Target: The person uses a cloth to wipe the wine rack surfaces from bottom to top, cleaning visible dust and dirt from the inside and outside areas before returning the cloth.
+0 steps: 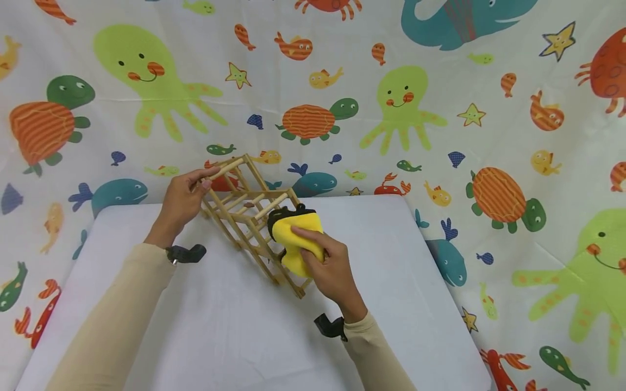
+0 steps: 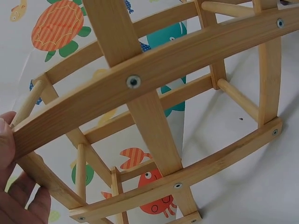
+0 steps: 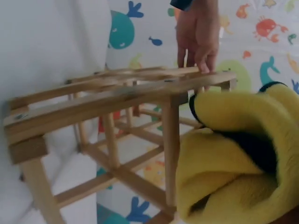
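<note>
A light wooden rack (image 1: 274, 205) of slats and round rods stands tilted over the table. My left hand (image 1: 180, 203) grips its upper left end. In the left wrist view, small metal screw heads dot the rack's curved side slat (image 2: 205, 51), and part of the left hand (image 2: 21, 196) shows at the edge. A yellow cloth (image 1: 300, 233) with black edging is bunched in my right hand (image 1: 335, 266), at the rack's right end. The right wrist view shows the cloth (image 3: 243, 112) folded beside a rack post; whether they touch is hard to tell.
A white-covered table (image 1: 210, 326) lies beneath the rack. Behind and beside it hangs a curtain (image 1: 342, 49) printed with sea animals. Dark wrist-worn mounts (image 1: 186, 253) sit at both cuffs.
</note>
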A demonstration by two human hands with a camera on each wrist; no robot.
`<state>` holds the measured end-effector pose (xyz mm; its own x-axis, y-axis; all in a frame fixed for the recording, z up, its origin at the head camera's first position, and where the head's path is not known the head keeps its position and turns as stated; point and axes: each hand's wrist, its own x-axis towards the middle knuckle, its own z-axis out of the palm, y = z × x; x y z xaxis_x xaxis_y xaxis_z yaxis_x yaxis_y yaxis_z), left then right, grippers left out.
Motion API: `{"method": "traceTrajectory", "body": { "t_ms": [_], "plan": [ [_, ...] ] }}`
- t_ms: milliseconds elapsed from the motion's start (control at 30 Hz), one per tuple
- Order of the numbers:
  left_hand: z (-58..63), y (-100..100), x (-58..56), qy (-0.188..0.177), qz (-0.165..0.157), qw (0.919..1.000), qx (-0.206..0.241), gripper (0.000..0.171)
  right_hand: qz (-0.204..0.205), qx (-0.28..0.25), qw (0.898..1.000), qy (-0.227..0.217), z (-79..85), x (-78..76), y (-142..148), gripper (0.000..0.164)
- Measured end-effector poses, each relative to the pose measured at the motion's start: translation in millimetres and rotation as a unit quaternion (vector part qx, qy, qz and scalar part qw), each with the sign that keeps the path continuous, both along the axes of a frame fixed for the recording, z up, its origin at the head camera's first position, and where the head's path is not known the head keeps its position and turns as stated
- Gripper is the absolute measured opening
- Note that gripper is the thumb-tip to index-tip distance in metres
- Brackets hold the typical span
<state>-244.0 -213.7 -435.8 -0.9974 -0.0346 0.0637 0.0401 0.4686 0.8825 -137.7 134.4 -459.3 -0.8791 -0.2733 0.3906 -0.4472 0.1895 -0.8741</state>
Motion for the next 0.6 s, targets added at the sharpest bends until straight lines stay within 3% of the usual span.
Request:
{"method": "traceTrajectory", "body": {
  "t_ms": [167,400,600],
  "plan": [
    [-2.0,1.0,0.3,-0.005,0.004,1.0000,0.003,0.041,0.011,0.008,1.000,0.007,0.3,-11.8,-20.4,0.049],
    [-0.5,1.9,-0.4,-0.003,0.013,0.9999,-0.008,0.042,0.074,0.090,0.991,0.057,1.5,-23.1,-37.4,0.047],
    [-0.4,0.1,1.5,0.004,0.013,0.9999,-0.010,0.041,0.150,0.147,0.978,0.008,1.2,-21.3,-14.0,0.043]
  ]
}}
